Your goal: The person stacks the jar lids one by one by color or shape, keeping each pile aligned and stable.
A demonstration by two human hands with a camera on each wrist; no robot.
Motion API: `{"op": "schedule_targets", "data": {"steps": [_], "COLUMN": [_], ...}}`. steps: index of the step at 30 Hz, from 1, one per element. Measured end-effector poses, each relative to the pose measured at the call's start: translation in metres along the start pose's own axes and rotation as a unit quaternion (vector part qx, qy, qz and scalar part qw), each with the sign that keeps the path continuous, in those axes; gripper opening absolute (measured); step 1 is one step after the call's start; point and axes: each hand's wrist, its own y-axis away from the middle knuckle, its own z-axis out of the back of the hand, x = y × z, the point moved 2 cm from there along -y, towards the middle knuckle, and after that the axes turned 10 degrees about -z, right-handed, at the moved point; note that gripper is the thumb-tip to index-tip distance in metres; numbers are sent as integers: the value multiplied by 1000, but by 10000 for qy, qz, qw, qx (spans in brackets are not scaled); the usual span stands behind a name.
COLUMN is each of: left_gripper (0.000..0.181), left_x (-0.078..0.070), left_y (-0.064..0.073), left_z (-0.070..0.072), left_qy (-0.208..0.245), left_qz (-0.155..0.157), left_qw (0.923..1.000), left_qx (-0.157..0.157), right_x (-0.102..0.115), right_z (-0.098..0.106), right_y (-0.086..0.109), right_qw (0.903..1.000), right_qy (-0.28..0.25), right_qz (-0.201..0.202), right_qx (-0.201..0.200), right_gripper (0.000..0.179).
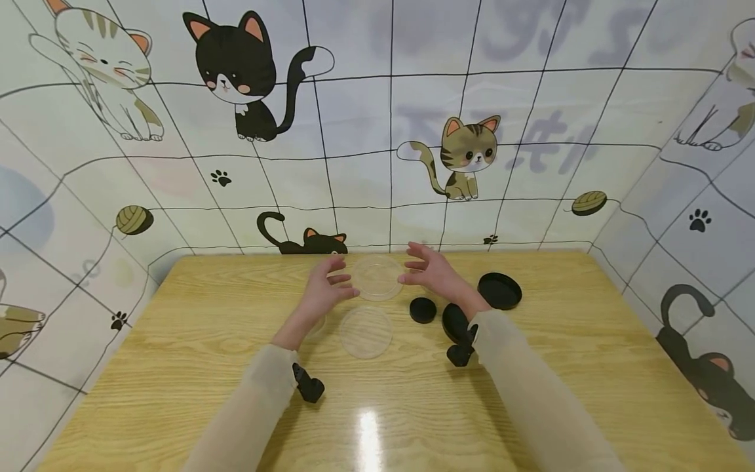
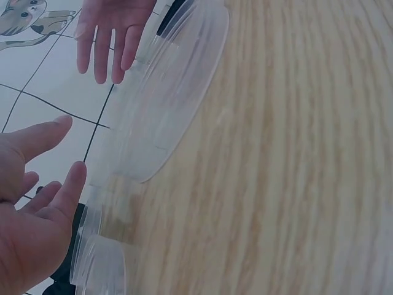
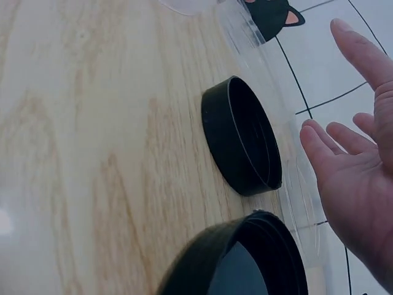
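At the back of the table, both hands are raised on either side of a clear round plastic piece (image 1: 378,278). My left hand (image 1: 328,285) has its fingers loosely spread at that piece's left edge. Opposite it, my right hand (image 1: 435,272) reaches in from the right with parted fingers. Neither palm holds anything; the left wrist view shows the left hand (image 2: 38,212) and right hand (image 2: 120,34) facing each other. Nearer lies another clear disc (image 1: 366,333). A third clear round piece (image 1: 318,326) is partly hidden behind the left wrist.
Right of the clear pieces are a small black round cap (image 1: 423,310), a larger black cap (image 1: 454,321) partly covered by the right wrist, and a wide black shallow cap (image 1: 499,291). A cat-print wall covering (image 1: 360,177) stands behind the wooden table (image 1: 177,367).
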Motion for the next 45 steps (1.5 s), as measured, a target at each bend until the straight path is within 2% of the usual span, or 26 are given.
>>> {"op": "schedule_targets", "data": {"steps": [3, 10, 17, 24, 34, 45], "left_gripper": [84, 82, 80, 77, 75, 76], "left_x": [0, 8, 9, 10, 6, 0], "left_y": [0, -1, -1, -2, -4, -5], "left_z": [-3, -5, -7, -8, -10, -12], "left_qy": [-39, -357, -574, -777, -1006, -1491], "left_qz": [9, 210, 303, 358, 476, 478], "left_qw": [10000, 9990, 9977, 9963, 9938, 9877], "left_qx": [-58, -138, -170, -127, -56, 23], "right_x": [-3, -5, -3, 1, 1, 5], "right_z": [2, -4, -12, -17, -18, -20], "right_y": [-2, -7, -12, -13, -17, -16], "right_qw": [9999, 9994, 9975, 9943, 9899, 9832], "right_qy": [-47, 226, 622, 943, 1300, 1720], "right_qz": [-88, -204, -338, -501, -560, -617], "right_qx": [-19, 157, -50, -72, -19, 5], "right_gripper": [92, 96, 97, 96, 97, 89]}}
